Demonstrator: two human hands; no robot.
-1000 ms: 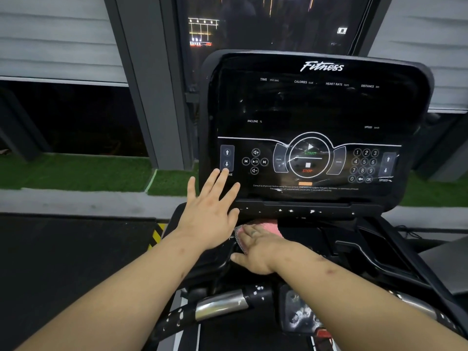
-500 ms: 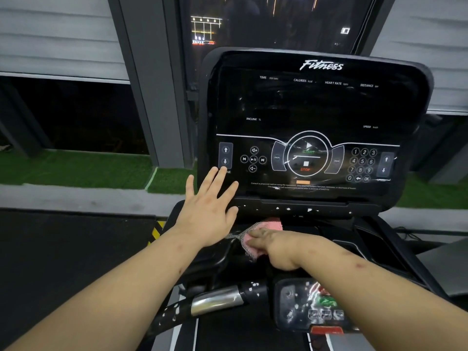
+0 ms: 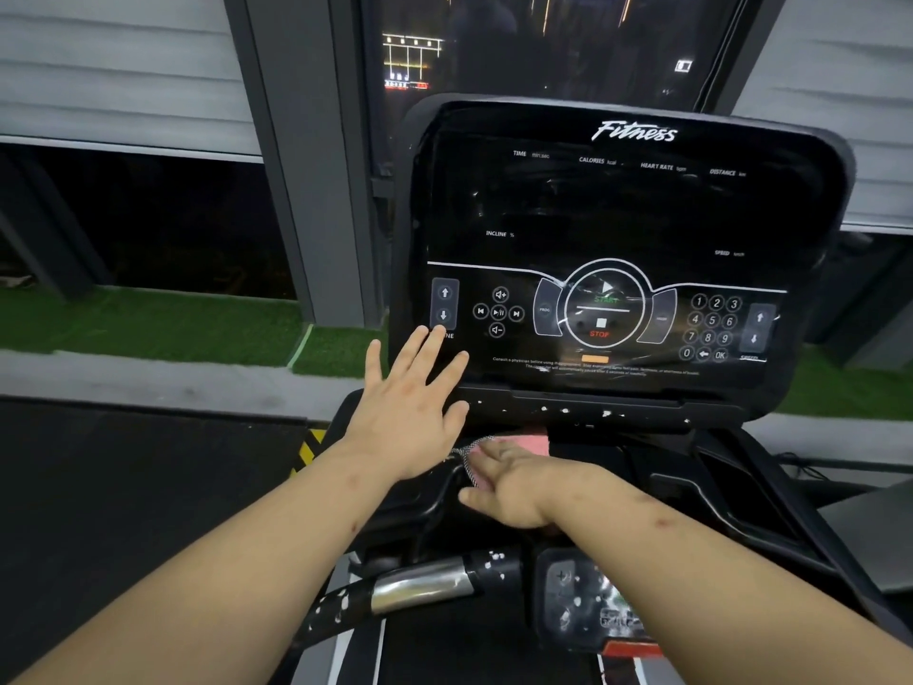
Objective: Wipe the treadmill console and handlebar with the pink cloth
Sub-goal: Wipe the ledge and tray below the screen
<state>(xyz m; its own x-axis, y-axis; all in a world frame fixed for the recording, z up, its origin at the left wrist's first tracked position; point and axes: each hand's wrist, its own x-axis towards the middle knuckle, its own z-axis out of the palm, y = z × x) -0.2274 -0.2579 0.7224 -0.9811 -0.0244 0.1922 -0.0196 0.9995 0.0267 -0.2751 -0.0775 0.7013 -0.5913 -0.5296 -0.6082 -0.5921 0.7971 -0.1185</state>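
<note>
Since half a second ago your right hand (image 3: 514,487) has slid back to the left and flattened. The knuckles were bunched over the pink cloth (image 3: 531,444); now the fingers lie stretched out across it, thumb out to the side, pressing it onto the dark deck just below the console (image 3: 617,215). A strip of pink shows beyond your fingertips, and a grey mesh edge shows at the cloth's left side. Your left hand (image 3: 410,422) has hardly moved. Its fingers are straight and spread and hold nothing, and the tips lie over the console's lower left corner, covering the start of the word "INCLINE" under the up and down arrows. Whether they press the panel cannot be told. The small lower control panel (image 3: 578,600) beside the handlebar (image 3: 420,588) is now more hidden by your right forearm. On the console you can read "Fitness" at the top, then "TIME", "CALORIES", "HEART RATE" and "DISTANCE", "INCLINE %" on the left and "SPEED" on the right. The centre dial says "START" in green and "STOP" in red, with "PROG" to its left. The keypad runs 0 to 9 with "OK". The fine print beneath begins "Consult a physician"; the rest is too small to read. White flecks dot the ledge (image 3: 593,412) under the screen and the handlebar's black grip.
</note>
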